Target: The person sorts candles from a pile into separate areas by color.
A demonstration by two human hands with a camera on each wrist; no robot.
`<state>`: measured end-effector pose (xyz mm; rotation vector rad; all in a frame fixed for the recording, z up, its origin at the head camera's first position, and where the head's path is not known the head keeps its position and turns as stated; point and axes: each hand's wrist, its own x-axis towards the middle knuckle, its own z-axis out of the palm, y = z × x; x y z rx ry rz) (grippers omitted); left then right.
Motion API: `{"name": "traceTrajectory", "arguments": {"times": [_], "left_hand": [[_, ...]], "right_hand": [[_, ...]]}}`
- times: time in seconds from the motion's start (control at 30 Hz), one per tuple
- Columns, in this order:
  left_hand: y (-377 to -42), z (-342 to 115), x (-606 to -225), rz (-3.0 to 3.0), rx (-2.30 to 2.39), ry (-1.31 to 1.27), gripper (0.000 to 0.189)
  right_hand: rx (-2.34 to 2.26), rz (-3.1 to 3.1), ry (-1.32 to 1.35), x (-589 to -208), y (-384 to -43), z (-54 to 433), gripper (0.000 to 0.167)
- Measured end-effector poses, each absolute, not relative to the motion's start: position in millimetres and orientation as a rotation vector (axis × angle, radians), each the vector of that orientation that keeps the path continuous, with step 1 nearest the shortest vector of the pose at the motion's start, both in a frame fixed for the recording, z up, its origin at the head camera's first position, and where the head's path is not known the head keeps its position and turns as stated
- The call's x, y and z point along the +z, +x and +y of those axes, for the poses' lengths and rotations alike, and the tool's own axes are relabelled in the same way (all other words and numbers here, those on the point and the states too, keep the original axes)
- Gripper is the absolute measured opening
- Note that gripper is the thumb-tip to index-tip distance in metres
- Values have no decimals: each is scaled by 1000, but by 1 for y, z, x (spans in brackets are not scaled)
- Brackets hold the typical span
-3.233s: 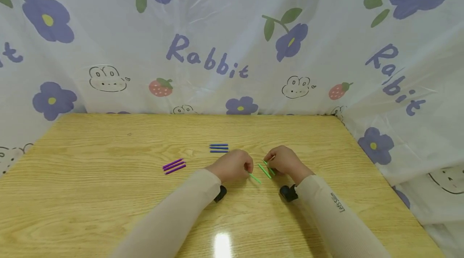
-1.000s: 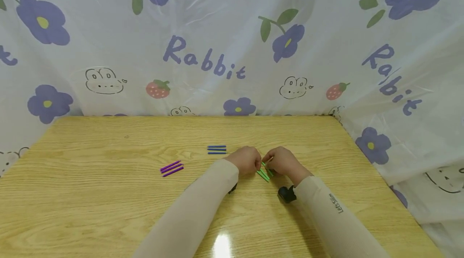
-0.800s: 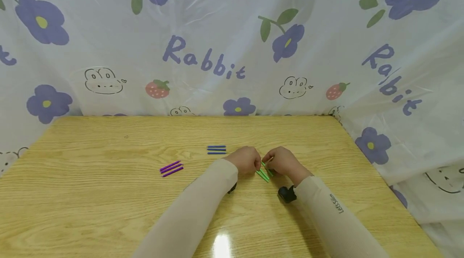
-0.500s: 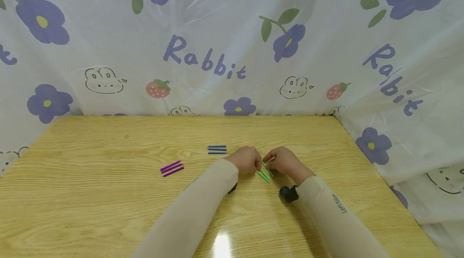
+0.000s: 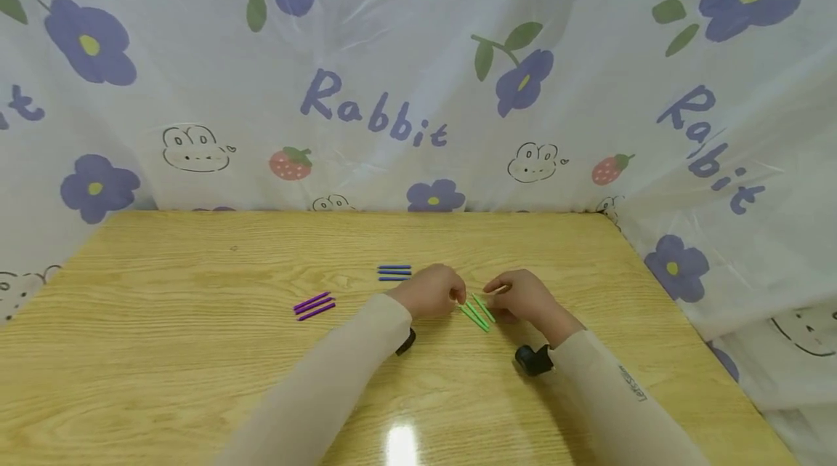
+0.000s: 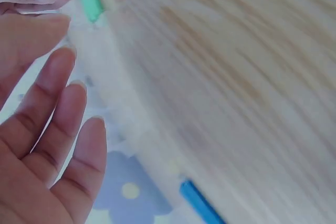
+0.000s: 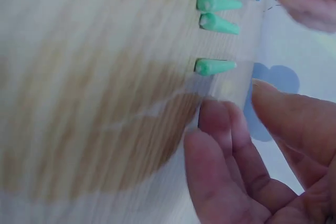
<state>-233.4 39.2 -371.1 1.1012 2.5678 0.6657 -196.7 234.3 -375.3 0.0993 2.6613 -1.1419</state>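
Three slim green crayons (image 5: 484, 307) lie slanted on the wooden table between the hands, two close together and one a little apart to the right. My left hand (image 5: 431, 293) is just left of them, its fingers loosely bent and apart in the left wrist view, with nothing in them. To the right of the rightmost green crayon (image 7: 214, 66) is my right hand (image 5: 528, 302), fingers and thumb spread with a gap and holding nothing. Three blue crayons (image 5: 394, 272) lie in parallel behind the left hand, partly hidden by it at one end.
Three purple crayons (image 5: 314, 305) lie side by side, slanted, farther left on the table (image 5: 196, 350). A white curtain (image 5: 379, 30) printed with flowers and rabbits hangs behind and at the sides. Black wrist cameras (image 5: 532, 360) sit at both wrists.
The left hand has set a green crayon beside the others and drawn back slightly left. The right hand has let go of the rightmost green crayon and moved right.
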Motion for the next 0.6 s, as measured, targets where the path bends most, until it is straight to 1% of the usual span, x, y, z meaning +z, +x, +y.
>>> {"name": "traceTrajectory", "arguments": {"times": [0.33,0.6], "left_hand": [[-208,-23,-351,2728,695,1115,22],[-189,-72,-356,2881,690,1056,24]], "right_hand": [[-1114,2846,-19,-365,-173,249,30],[-1071,2956,-58,-362,-150,264,37]]}}
